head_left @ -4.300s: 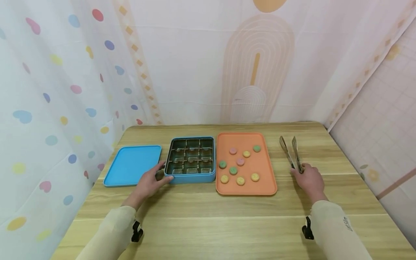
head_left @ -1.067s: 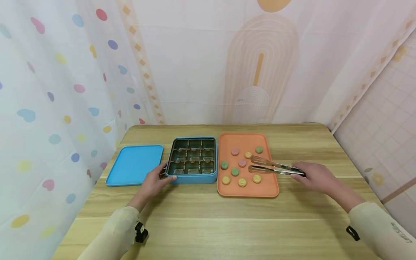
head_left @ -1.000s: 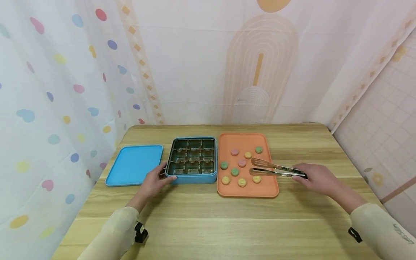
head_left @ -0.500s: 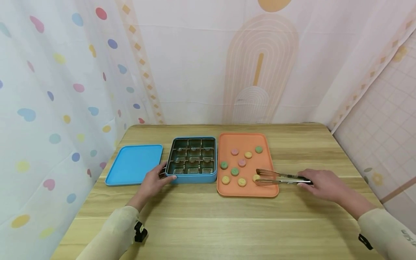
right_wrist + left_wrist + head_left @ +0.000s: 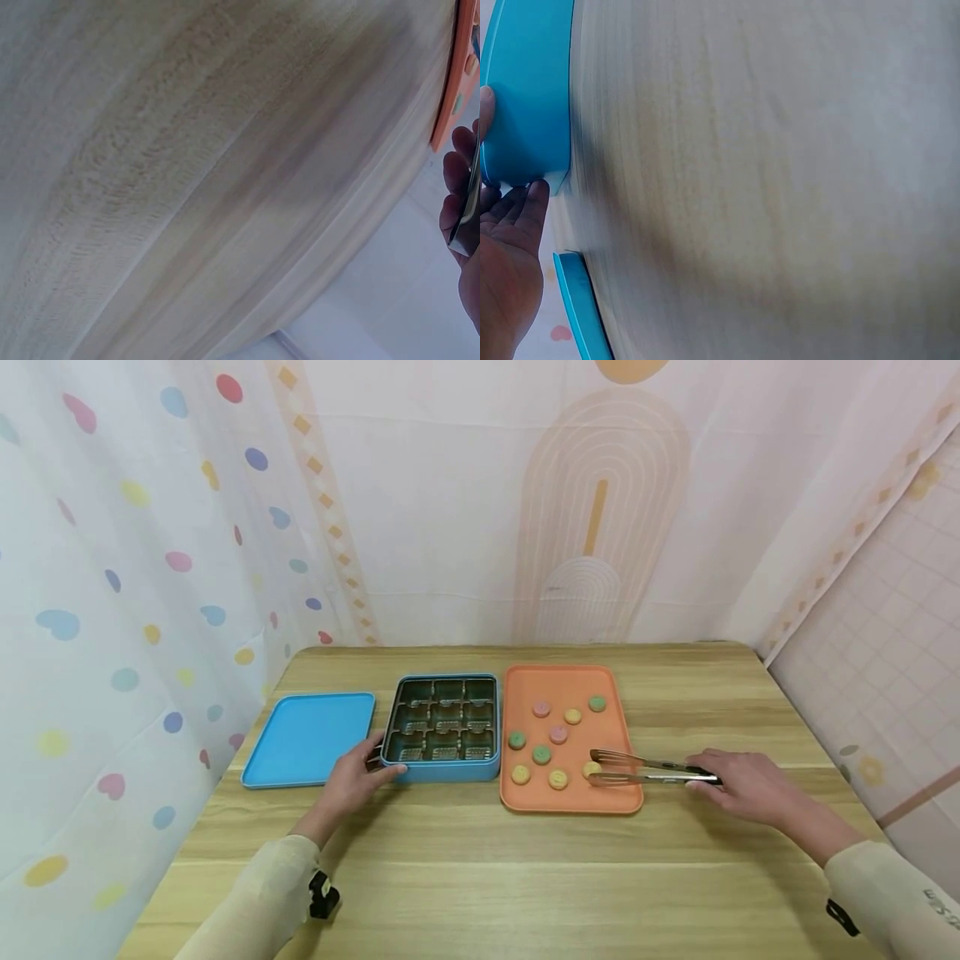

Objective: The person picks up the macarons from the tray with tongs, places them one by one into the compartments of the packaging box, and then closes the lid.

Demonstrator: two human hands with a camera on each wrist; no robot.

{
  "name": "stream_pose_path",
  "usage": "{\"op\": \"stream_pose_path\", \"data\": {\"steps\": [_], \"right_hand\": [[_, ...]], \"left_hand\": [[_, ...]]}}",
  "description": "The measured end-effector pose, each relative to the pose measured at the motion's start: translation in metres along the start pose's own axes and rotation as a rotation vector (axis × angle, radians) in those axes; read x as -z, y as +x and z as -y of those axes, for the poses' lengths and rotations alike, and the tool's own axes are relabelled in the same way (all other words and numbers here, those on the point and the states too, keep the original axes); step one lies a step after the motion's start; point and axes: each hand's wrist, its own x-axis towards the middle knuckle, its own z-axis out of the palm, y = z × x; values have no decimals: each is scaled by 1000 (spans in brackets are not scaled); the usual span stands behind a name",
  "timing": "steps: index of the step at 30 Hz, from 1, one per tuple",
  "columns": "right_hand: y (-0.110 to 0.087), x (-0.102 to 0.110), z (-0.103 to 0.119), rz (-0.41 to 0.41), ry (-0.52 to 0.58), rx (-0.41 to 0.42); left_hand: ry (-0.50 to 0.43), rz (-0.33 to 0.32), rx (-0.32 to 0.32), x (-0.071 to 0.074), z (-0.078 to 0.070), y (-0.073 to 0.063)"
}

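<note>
In the head view my right hand (image 5: 742, 785) grips a pair of metal tongs (image 5: 660, 773) by the handle end. The tongs point left over the orange tray (image 5: 622, 797), and their spread tips straddle a yellow cookie (image 5: 590, 770) near the tray's front right. Several more small round cookies lie there, such as a green cookie (image 5: 542, 755) and a pink cookie (image 5: 558, 734). My left hand (image 5: 352, 783) holds the front left corner of a blue box (image 5: 450, 772), thumb on its front wall and fingers along its side. The box's dark insert has several empty compartments.
A flat blue lid (image 5: 307, 739) lies on the wooden table (image 5: 465, 877) left of the box. The box and tray stand side by side. A patterned curtain (image 5: 450, 527) hangs behind the table's far edge.
My right hand has swung the tongs from pointing away, right of the tray, to pointing left over it, then shifted them nearer to the front right yellow cookie. The left hand stays.
</note>
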Motion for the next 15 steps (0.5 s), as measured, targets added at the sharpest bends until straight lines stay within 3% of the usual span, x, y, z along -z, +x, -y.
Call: {"op": "stream_pose_path", "data": {"steps": [4,15], "right_hand": [[-1,-1,0,-8,16,-2],[-2,2,-1,69,139,-112]], "left_hand": [[11,-2,0,1,-1,-1],[-44,5,-9,0,0,0]]}}
